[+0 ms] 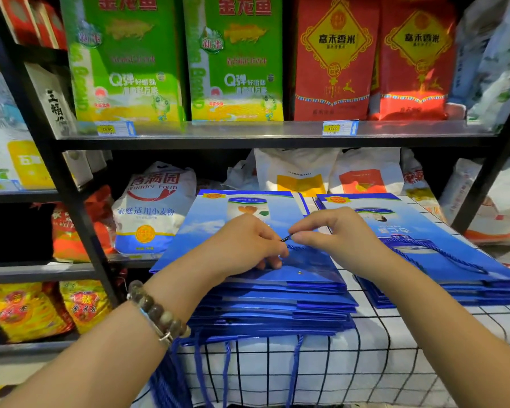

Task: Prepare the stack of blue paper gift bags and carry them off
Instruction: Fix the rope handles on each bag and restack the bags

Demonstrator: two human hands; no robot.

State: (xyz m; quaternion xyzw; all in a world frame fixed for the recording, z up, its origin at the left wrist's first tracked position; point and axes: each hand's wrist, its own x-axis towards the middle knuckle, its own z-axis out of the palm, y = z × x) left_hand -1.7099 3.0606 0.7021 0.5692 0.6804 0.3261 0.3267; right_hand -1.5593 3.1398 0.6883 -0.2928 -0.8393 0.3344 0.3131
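A gap (checked cloth (395,363)) parts left stack (277,304) from right stack (454,287); sacks (301,172) crowd behind.

I'm in a grocery shop: above my fingers (306,225), black metal shelves (277,140) hold green rice bags (124,63) and red rice bags (333,60) behind yellow price tags (333,128); a flour sack (153,207) sits to their left.

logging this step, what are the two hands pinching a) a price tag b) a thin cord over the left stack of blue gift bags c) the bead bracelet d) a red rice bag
b: the left hand and right hand both pinch a thin cord above the left stack of blue gift bags.
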